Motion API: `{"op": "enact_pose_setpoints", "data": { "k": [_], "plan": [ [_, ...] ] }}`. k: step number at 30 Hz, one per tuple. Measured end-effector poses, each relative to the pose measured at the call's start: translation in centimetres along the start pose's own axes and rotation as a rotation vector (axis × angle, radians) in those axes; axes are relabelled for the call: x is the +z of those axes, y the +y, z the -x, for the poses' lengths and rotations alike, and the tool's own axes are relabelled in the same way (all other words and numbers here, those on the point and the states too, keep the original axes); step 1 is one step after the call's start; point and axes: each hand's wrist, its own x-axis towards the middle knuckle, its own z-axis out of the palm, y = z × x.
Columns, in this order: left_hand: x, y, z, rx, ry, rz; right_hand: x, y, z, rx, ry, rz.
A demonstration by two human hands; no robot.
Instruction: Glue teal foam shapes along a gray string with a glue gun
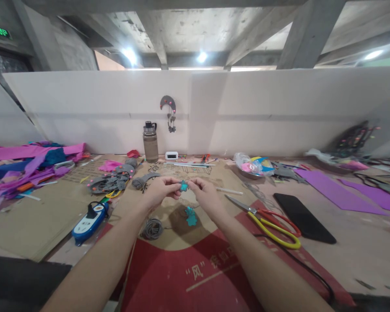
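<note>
Between my two hands is a small teal flower-shaped cutout (pixel 183 186), held up over the paper-covered table. My left hand (pixel 164 190) pinches its left edge, and my right hand (pixel 205 194) pinches it from the right. Below them, more teal flower cutouts (pixel 191 216) lie on the brown paper, partly overlapping. A coil of grey cord (pixel 152 229) rests under my left wrist, with a strand running off to the right. Scissors (pixel 269 221) with red and yellow handles lie right of my right forearm, blades half apart.
A black phone (pixel 303 216) and purple sheets (pixel 341 190) lie at the right. A blue-and-white power strip (pixel 90 222) and grey felt pieces (pixel 112 182) are at the left. A water bottle (pixel 150 143) stands by the white partition (pixel 117 104), where a grey moon ornament (pixel 168 104) hangs.
</note>
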Motion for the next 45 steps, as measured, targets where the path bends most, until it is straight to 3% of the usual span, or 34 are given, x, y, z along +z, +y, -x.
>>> {"op": "enact_pose_setpoints", "data": {
  "k": [7,16,21,29,38,45],
  "plan": [
    [0.2,-0.1,-0.2,0.020,0.036,0.092,0.4,0.5,0.0,-0.002,-0.008,-0.045],
    [0.3,0.4,0.6,0.030,-0.147,-0.090,-0.6,0.2,-0.2,-0.126,0.022,0.212],
    [0.1,0.5,0.5,0.004,-0.108,-0.110,-0.7,-0.6,0.4,-0.285,0.012,0.385],
    [0.1,0.3,0.6,-0.069,-0.233,-0.200,-0.4,-0.4,0.4,-0.414,-0.088,0.452],
    [-0.2,-0.3,-0.1,-0.031,-0.060,-0.122,-0.5,-0.2,0.3,-0.348,-0.017,0.415],
    [0.0,-0.5,-0.2,-0.053,-0.048,-0.015,-0.7,-0.2,0.2,-0.275,0.002,0.415]
  ]
}}
